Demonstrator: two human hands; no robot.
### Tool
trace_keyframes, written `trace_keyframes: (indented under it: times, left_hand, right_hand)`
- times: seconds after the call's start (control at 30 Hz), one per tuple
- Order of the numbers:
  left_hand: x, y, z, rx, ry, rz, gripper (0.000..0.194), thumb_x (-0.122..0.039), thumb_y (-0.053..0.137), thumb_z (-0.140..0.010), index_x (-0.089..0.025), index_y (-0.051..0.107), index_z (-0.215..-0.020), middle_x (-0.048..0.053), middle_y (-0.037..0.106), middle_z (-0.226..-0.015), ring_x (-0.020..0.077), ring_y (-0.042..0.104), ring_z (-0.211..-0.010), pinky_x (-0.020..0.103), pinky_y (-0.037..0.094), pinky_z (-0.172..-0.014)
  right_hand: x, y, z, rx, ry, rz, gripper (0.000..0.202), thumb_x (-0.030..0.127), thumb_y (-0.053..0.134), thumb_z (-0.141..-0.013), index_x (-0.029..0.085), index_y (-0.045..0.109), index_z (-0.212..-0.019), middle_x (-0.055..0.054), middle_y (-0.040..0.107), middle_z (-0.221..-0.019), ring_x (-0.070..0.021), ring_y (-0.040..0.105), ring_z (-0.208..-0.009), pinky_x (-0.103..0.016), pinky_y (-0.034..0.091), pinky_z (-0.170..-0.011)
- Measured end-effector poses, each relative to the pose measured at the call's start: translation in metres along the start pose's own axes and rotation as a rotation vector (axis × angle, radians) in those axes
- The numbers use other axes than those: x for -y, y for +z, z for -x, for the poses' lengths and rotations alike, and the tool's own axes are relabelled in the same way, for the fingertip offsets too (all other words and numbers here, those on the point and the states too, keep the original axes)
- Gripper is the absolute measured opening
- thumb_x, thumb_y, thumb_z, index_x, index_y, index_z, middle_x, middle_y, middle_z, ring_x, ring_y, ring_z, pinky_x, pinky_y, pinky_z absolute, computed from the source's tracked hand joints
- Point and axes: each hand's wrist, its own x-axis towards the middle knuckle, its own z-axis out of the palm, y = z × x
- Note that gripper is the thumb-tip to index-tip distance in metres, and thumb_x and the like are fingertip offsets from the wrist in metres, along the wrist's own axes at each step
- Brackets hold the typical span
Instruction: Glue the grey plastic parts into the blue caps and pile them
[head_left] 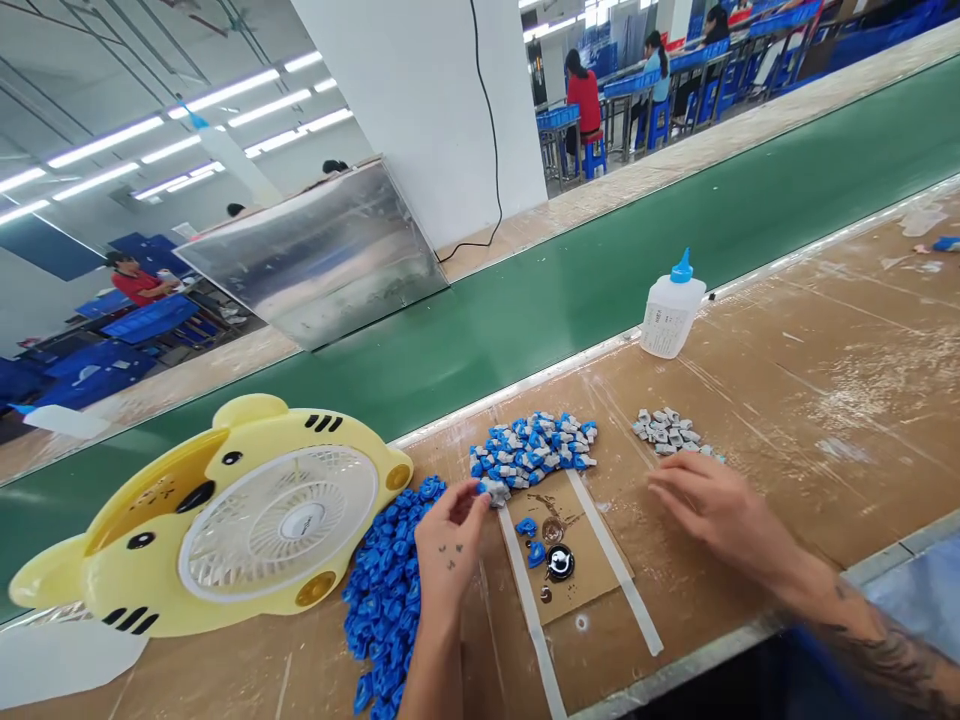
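My left hand (448,550) is closed in a pinch, with a small blue-and-grey plastic part (481,487) at its fingertips. It is at the near left edge of a heap of joined blue-and-grey parts (532,447). Beside its wrist spreads a large pile of blue plastic parts (386,590). My right hand (716,505) hovers just in front of a small pile of grey parts (670,432); its fingers are bent together, and what they hold, if anything, is hidden. Between the hands, two loose blue parts (535,553) lie near a black round dish of shiny liquid (560,562) on a cardboard sheet (592,590).
A yellow animal-faced fan housing (247,520) lies on the left. At the back stands a white bottle with a blue nozzle (671,312). A green conveyor belt (510,310) runs behind the brown worktop (810,430). Several people sit at distant benches.
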Motion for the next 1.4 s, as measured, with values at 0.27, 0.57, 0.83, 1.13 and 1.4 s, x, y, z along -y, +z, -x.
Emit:
trace_keyframes:
  times: [0.27, 0.57, 0.83, 1.13, 1.4]
  left_hand:
    - [0.011, 0.005, -0.048, -0.01, 0.085, -0.176, 0.016, -0.031, 0.064, -0.067, -0.024, 0.076, -0.075, 0.005, 0.079, -0.071, 0.027, 0.075, -0.069, 0.037, 0.059, -0.069]
    - [0.025, -0.077, 0.045, 0.213, 0.258, -0.541, 0.026, -0.027, 0.053, -0.081, -0.028, 0.077, -0.088, 0.005, 0.079, -0.087, 0.0231, 0.075, -0.072, 0.031, 0.059, -0.065]
    - [0.091, -0.086, 0.101, 0.485, 0.516, -0.776, 0.052, 0.001, 0.052, -0.074, -0.029, 0.076, -0.11, 0.008, 0.079, -0.112, 0.024, 0.076, -0.099, 0.031, 0.062, -0.085]
    - [0.065, -0.053, 0.09, -0.029, 0.336, -0.244, 0.015, -0.028, 0.069, -0.085, -0.027, 0.081, -0.095, 0.007, 0.079, -0.097, 0.0222, 0.076, -0.083, 0.028, 0.063, -0.075]
    - [0.028, -0.004, 0.095, -0.004, -0.358, 0.603, 0.036, -0.044, 0.093, -0.054, -0.022, 0.084, -0.081, 0.007, 0.08, -0.078, 0.024, 0.076, -0.065, 0.032, 0.064, -0.065]
  right_hand:
    - [-0.059, -0.019, 0.02, 0.065, 0.106, 0.344, 0.029, 0.028, 0.045, -0.093, 0.023, 0.074, -0.091, -0.008, 0.067, -0.093, -0.0208, 0.068, -0.07, -0.032, 0.055, -0.061]
    - [-0.062, -0.022, 0.022, 0.018, -0.023, 0.239, 0.046, 0.045, 0.037, -0.101, 0.025, 0.073, -0.079, -0.009, 0.065, -0.081, -0.0244, 0.066, -0.07, -0.039, 0.055, -0.067]
    - [-0.039, -0.012, 0.019, 0.065, -0.027, 0.028, 0.028, 0.037, 0.05, -0.099, 0.028, 0.075, -0.092, -0.004, 0.079, -0.088, -0.0237, 0.074, -0.074, -0.033, 0.06, -0.069]
    - [-0.01, 0.011, 0.005, 0.208, -0.016, -0.08, 0.03, 0.025, 0.046, -0.101, 0.021, 0.075, -0.092, -0.008, 0.075, -0.085, -0.0206, 0.071, -0.078, -0.031, 0.059, -0.073]
    - [-0.012, 0.018, 0.006, 0.245, -0.099, -0.051, 0.027, 0.017, 0.049, -0.1, 0.019, 0.075, -0.096, -0.008, 0.073, -0.085, -0.0195, 0.07, -0.078, -0.03, 0.058, -0.073]
